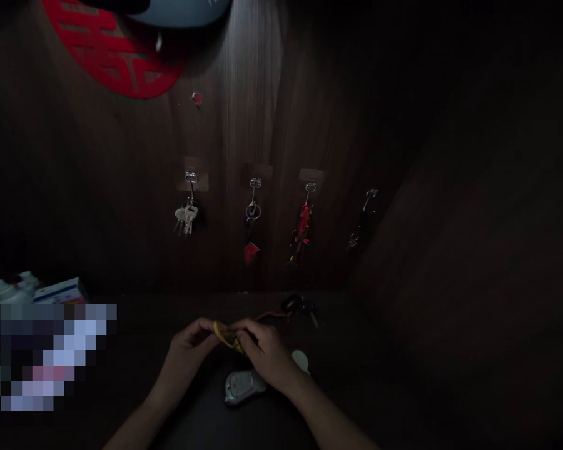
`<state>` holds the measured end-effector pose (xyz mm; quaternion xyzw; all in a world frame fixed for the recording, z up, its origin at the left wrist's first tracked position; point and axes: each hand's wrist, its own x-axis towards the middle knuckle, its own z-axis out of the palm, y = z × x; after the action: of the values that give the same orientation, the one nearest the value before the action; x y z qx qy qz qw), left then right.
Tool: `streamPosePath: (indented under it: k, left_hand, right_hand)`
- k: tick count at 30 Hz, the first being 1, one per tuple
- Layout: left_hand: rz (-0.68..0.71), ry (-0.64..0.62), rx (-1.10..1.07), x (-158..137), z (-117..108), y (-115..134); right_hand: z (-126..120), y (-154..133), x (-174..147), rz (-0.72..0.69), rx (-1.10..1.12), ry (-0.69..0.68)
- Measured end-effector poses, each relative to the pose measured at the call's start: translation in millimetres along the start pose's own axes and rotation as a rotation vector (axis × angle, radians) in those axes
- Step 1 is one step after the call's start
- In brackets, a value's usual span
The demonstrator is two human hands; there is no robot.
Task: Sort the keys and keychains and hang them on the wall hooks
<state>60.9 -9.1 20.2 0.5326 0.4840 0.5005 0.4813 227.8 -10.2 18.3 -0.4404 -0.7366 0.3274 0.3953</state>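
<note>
A yellow cord loop is pinched between my two hands above the dark surface. My left hand is closed on the loop's left end. The thumb and fingers of my right hand grip its right end. Just beyond my right hand lies a bunch of dark keys, with a brownish cord running from it toward that hand. A silver-grey handheld object rests below my hands; my right wrist partly covers it. A pale round disc lies right of that wrist.
Metal hooks on the wooden back panel carry silver keys, a ring with a red tag, a red strap bunch and a small key. Bottles and a box stand left. A red paper cutout hangs above.
</note>
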Motion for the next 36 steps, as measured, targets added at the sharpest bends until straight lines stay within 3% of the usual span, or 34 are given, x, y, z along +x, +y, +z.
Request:
streamPosePath:
  k: [10,18,27,36]
  left_hand:
    - [0.098,0.056,0.101,-4,1,-8]
    - [0.347,0.03,0.302,-3,5,-17]
    - [0.358,-0.016,0.326,-5,5,-14]
    - [0.253,0.119,0.239,-3,3,-18]
  right_hand:
    - [-1,-8,-1,-0.024,0.083,0.008]
    - [7,-5,1,-0.025,0.041,0.122]
    - [6,-6,1,0.005,0.116,0.115]
    - [1,-4,0,0.082,0.296,0.098]
